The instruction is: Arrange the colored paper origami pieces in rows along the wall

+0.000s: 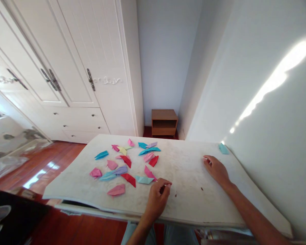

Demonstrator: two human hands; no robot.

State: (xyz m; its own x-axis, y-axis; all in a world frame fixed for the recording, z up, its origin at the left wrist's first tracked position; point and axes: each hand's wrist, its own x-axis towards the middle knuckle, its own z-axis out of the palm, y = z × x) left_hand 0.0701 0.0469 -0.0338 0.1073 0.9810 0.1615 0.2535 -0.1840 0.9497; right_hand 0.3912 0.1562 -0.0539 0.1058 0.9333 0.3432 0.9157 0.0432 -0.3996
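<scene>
On the white tabletop (186, 160), my left hand (158, 197) is curled, thumb and forefinger tips close together, with nothing visible in it. Just beyond it lie a mint folded paper figure (145, 179) and a magenta one (150, 173). My right hand (216, 170) hovers or rests over the right part of the table, fingers bent together, no object showing in them. Nearest to it, by the wall, is a teal folded paper piece (223, 148). Several more paper figures spread across the left half, among them a red one (129, 179), a pink one (116, 190) and a blue one (101, 155).
A white wardrobe (76, 51) stands beyond the table on the left. A small brown cabinet (164, 122) sits in the far corner. The white wall (270, 136) borders the table's right side. Small dark specks mark the tabletop. A black object (15, 217) is at lower left.
</scene>
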